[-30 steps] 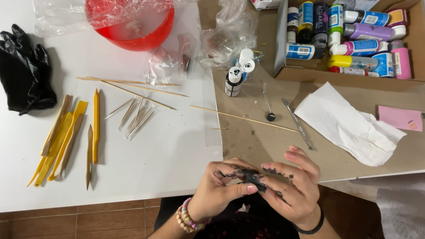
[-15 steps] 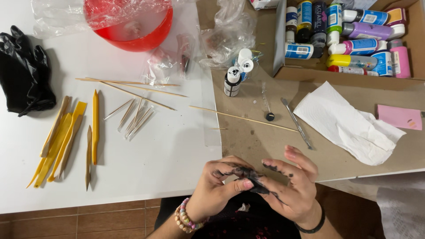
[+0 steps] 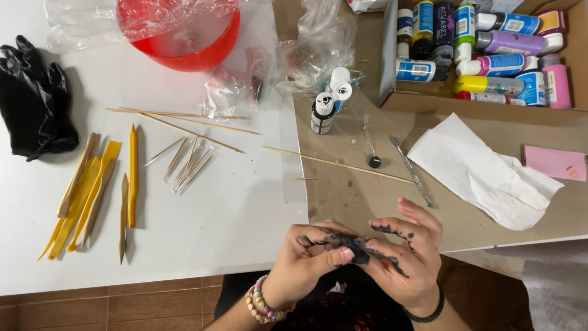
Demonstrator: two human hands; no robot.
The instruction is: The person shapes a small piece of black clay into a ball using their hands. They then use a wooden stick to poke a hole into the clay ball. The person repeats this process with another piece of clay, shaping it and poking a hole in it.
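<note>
Both hands pinch a black lump, left hand thumb pressing, right hand cupping; best kneaded with small, even squeezes over the board.

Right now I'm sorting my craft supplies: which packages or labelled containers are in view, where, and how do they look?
Cardboard box: top right, open, brown.
Paint bottles: lying in the box, blue-labelled; purple, yellow, pink, white.
Small bottle: upright left of the box, black-and-white label.
Plastic bags: clear, crumpled, top centre.
</note>
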